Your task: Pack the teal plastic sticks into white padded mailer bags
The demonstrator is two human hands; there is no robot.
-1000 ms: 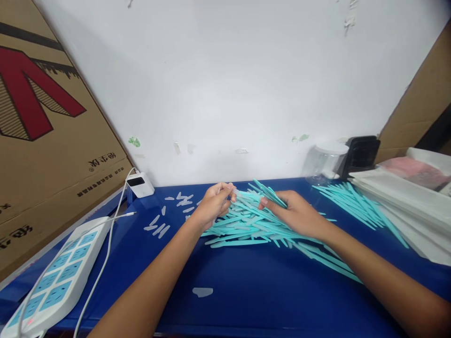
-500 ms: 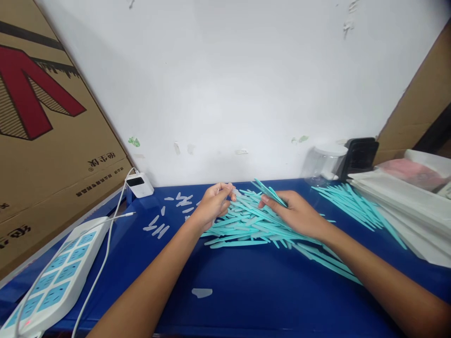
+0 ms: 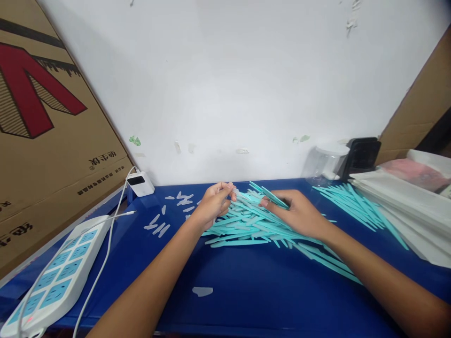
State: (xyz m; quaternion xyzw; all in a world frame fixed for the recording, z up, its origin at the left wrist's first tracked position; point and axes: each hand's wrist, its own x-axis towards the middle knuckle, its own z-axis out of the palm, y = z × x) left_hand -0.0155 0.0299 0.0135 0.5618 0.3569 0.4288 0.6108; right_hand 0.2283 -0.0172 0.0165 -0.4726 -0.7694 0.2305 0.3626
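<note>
My left hand (image 3: 216,203) is closed in a pinch on a small translucent cover (image 3: 237,192), at the far left of the pile. The cover seems to sit at the end of a turquoise stick, though I cannot tell for sure. My right hand (image 3: 294,211) is closed around several slim turquoise plastic sticks (image 3: 269,194), shaped like eyebrow razors; their tips point up and left. Beneath both hands lies a loose pile of the same sticks (image 3: 243,230), some with whitish translucent covers. Loose translucent covers (image 3: 162,229) are scattered to the left of my left hand.
A single translucent piece (image 3: 202,291) lies near the front of the blue table (image 3: 282,295). More turquoise sticks (image 3: 352,206) lie at right beside white trays (image 3: 408,211). A clear jar (image 3: 329,162) stands behind. At left are a power strip (image 3: 52,277), a white device (image 3: 141,183) and a cardboard box (image 3: 63,141).
The sticks in my right hand have tilted lower and their tips have shifted slightly left. My left hand keeps its pinch in nearly the same place.
</note>
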